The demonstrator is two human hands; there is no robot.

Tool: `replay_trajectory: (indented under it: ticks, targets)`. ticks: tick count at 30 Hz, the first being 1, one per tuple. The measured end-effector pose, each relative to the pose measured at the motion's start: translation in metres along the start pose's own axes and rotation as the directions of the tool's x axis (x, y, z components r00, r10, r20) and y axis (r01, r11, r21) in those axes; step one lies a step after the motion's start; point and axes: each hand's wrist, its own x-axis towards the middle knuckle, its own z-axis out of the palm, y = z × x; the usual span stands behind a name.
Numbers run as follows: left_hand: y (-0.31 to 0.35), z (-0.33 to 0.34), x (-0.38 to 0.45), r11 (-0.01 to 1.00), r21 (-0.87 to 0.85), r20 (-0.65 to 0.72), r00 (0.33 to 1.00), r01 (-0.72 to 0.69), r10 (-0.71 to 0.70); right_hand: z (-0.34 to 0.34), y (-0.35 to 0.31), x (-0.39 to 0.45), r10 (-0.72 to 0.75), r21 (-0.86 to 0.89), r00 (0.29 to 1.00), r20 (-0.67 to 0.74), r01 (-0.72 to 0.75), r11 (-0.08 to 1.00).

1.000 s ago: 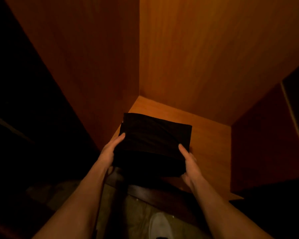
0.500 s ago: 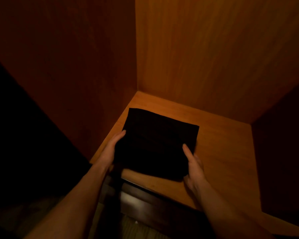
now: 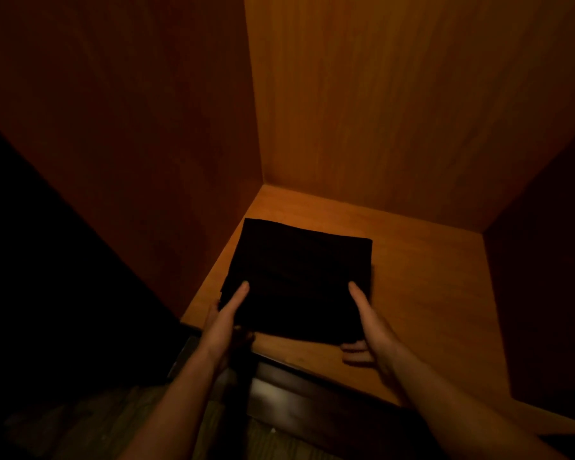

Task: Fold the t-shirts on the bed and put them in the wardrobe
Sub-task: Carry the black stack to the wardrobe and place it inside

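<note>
Now folded black t-shirt (image 3: pixel 299 280) at frame centre, on wardrobe shelf (image 3: pixel 422 293) near left wall. Left hand (image 3: pixel 224 322) and right hand (image 3: pixel 367 323) pinch near corners, thumbs on top. Step: placing. Next, likely: release, slide fingers out without disturbing folds.

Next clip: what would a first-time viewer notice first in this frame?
The folded black t-shirt stands out, dark against the orange wooden wardrobe shelf, near the shelf's left rear corner. The left hand and right hand hold it at its near corners, a thumb on top at each side. Everything else is dim wood panelling.
</note>
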Motion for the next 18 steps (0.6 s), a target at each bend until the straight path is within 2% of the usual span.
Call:
replay_trajectory:
  ticks: [2,5,11,14,18]
  targets:
    - [0.002,0.001,0.003,0.999,-0.034,0.017,1.000,0.020,-0.019,0.004,-0.001,0.001,-0.045,0.096,0.999,0.027,0.042,0.995]
    - [0.009,0.007,0.010,0.998,-0.064,-0.009,1.000,-0.001,0.000,0.013,-0.005,0.015,-0.095,0.170,0.995,-0.036,0.100,0.980]
    - [0.043,0.026,0.037,0.994,-0.100,0.064,0.997,-0.047,0.053,0.023,-0.040,0.045,-0.106,0.213,0.992,-0.068,0.118,0.970]
    - [0.061,0.039,0.053,0.981,-0.164,-0.013,0.995,-0.104,0.103,0.029,-0.053,0.056,-0.146,0.209,0.989,-0.037,0.150,0.966]
    - [0.076,0.053,0.074,0.967,-0.250,-0.015,0.998,-0.058,0.056,0.034,-0.068,0.072,-0.171,0.228,0.985,0.004,0.166,0.959]
